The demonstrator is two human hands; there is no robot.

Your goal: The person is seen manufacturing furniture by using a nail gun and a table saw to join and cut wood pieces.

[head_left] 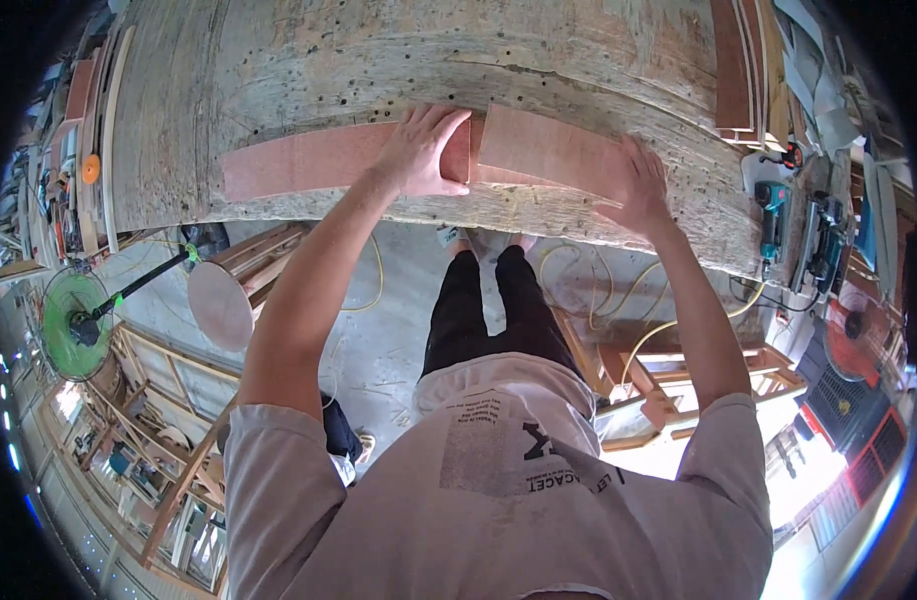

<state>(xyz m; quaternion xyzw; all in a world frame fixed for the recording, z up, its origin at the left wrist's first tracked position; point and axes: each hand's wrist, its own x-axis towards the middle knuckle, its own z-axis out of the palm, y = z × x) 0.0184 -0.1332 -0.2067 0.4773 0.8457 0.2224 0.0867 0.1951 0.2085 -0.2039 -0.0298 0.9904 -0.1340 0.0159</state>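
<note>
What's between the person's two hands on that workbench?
In the head view, the reddish-brown boards span the stretch between the left hand and right hand, lying on the worn workbench.

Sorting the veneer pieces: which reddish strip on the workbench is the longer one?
The strip under the left hand: the long reddish strip runs far leftward; the shorter strip lies under the right hand.

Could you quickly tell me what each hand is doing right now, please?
Left hand: open, palm flat on the long reddish board.
Right hand: open, resting on the shorter reddish board.
</note>
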